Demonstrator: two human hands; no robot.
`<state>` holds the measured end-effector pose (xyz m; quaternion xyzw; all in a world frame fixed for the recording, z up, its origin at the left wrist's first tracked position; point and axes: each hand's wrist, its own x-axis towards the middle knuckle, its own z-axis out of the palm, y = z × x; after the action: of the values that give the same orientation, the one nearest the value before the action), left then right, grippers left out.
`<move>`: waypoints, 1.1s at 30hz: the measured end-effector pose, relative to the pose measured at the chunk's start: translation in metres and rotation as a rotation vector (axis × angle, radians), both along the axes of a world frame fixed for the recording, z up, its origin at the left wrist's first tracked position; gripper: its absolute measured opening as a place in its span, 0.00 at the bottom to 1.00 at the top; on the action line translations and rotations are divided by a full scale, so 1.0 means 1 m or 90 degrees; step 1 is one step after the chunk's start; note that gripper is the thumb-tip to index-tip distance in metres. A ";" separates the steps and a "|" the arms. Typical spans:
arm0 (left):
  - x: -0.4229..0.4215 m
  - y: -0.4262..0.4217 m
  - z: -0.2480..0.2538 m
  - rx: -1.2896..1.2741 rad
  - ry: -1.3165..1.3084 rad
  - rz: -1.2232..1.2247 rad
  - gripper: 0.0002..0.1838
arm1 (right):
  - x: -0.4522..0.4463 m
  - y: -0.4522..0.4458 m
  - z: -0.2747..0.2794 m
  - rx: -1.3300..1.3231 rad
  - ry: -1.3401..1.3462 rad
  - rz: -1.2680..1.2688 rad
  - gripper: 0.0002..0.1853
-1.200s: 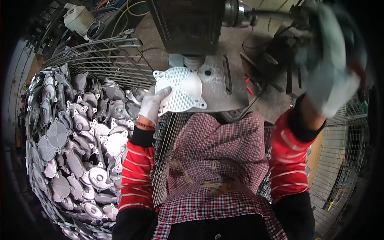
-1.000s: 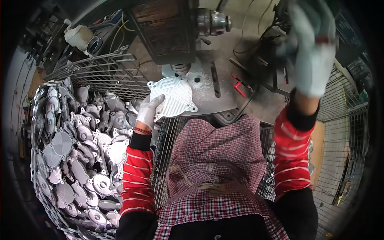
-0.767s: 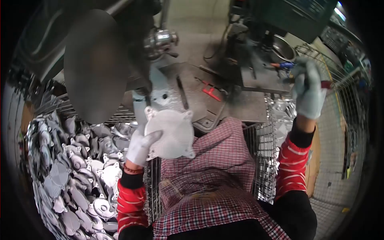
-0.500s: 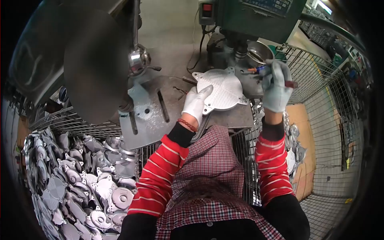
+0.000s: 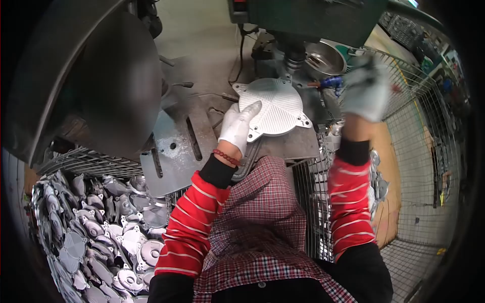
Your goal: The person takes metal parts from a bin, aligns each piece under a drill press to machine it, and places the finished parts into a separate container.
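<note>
My left hand [image 5: 236, 126], in a white glove, grips the left edge of a round silver metal plate [image 5: 275, 108]. Its thumb lies on top of the plate; the other fingers are hidden beneath. The plate has ribbed sectors and small drilled lugs around its rim, and lies at the machine's worktable [image 5: 288, 147]. Raised at the right, my gloved right hand [image 5: 366, 93] is smeared by motion. A small reddish end [image 5: 395, 88] shows beside it, seemingly part of something in the closed hand; its kind is unclear. Close by is a blue nozzle with an orange tip [image 5: 331, 82].
A green drill press [image 5: 313, 22] stands ahead, its spindle [image 5: 294, 58] just behind the plate. Behind it sits a metal bowl [image 5: 326, 58]. Many similar castings [image 5: 101, 237] fill a wire cage at left. Another wire cage [image 5: 419, 166] at right holds cardboard [image 5: 389, 192] and more castings.
My right hand has risen and moved right, the reddish end with it. My left hand keeps its hold on the plate. The whole view has shifted slightly.
</note>
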<state>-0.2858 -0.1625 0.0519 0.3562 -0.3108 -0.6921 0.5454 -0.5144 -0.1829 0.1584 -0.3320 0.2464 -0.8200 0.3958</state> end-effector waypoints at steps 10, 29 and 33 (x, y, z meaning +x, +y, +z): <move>0.007 -0.007 -0.005 -0.005 -0.024 0.007 0.18 | -0.012 0.123 0.146 -0.474 0.565 0.534 0.35; 0.007 -0.005 -0.007 -0.007 0.039 -0.001 0.19 | -0.050 0.155 0.092 -0.307 0.525 0.447 0.05; 0.003 -0.006 -0.008 -0.002 0.046 0.025 0.20 | -0.029 0.138 0.096 -0.444 0.457 0.402 0.08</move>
<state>-0.2824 -0.1684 0.0443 0.3362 -0.2851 -0.6934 0.5700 -0.5435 -0.0453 0.2549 -0.7564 -0.0298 -0.5316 0.3801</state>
